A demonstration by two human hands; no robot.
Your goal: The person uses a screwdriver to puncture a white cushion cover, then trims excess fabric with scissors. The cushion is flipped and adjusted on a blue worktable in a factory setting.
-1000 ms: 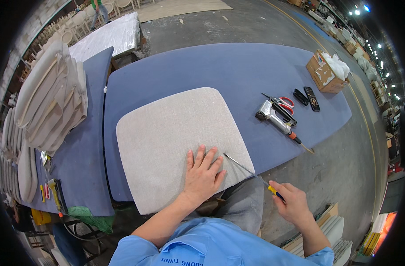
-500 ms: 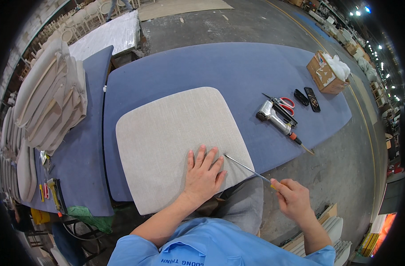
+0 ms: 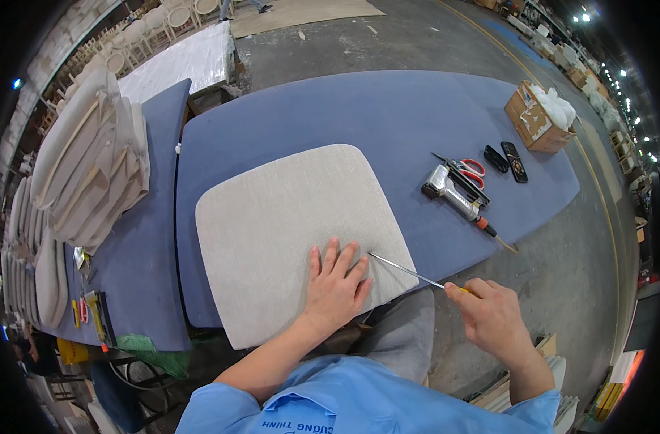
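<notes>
A pale grey fabric seat cushion (image 3: 286, 206) with rounded corners lies on a blue padded table. My left hand (image 3: 335, 288) rests flat on it near its front right part, fingers spread and holding nothing. To the right, my right hand (image 3: 490, 318) is closed around the yellow handle of a long awl (image 3: 409, 271). Its thin metal shaft slants down leftward over the cushion, and the tip meets the fabric just beside my left fingers. Whether the tip has gone into the fabric I cannot tell. Most of the handle is hidden in my fist.
The blue table (image 3: 308, 101) holds a staple gun (image 3: 456, 195), red-handled scissors (image 3: 474, 171), a remote control (image 3: 514, 162), a black object (image 3: 496, 158) and a cardboard box (image 3: 536, 123) of white stuffing. A tall pile of grey cushions (image 3: 91, 159) stands on the left table.
My right hand has shifted slightly right in view, with the awl lying a little flatter. Its tip stays at about the same spot on the cushion. My left hand keeps its place on the fabric.
</notes>
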